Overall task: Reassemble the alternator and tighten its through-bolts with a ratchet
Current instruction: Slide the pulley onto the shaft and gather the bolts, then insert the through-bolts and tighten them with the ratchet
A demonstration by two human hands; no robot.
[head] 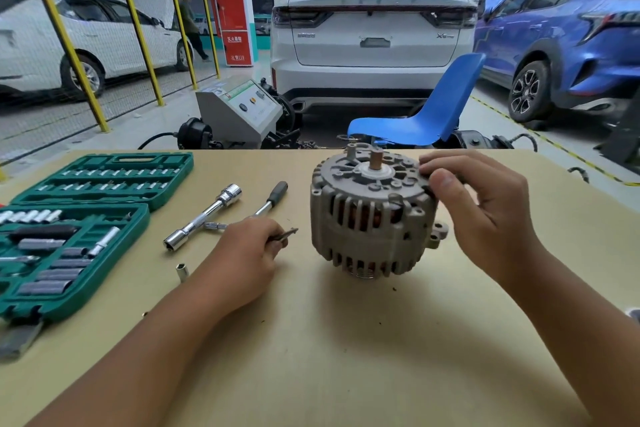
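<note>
A grey alternator [370,215] stands on the tan table [346,340] with its copper shaft end up. My right hand [485,208] is at its upper right edge, thumb and fingertips pinched together against the rim; whether a bolt is between them is hidden. My left hand [249,253] rests on the table left of the alternator and grips a few dark through-bolts [285,235] that stick out toward it. A ratchet [270,199] with a black handle lies behind my left hand.
An open green socket set case [86,218] fills the left of the table. A chrome extension bar with sockets [204,215] and a loose small socket [181,271] lie between it and my left hand. Beyond the far edge are a blue chair [426,111], a grey machine and parked cars.
</note>
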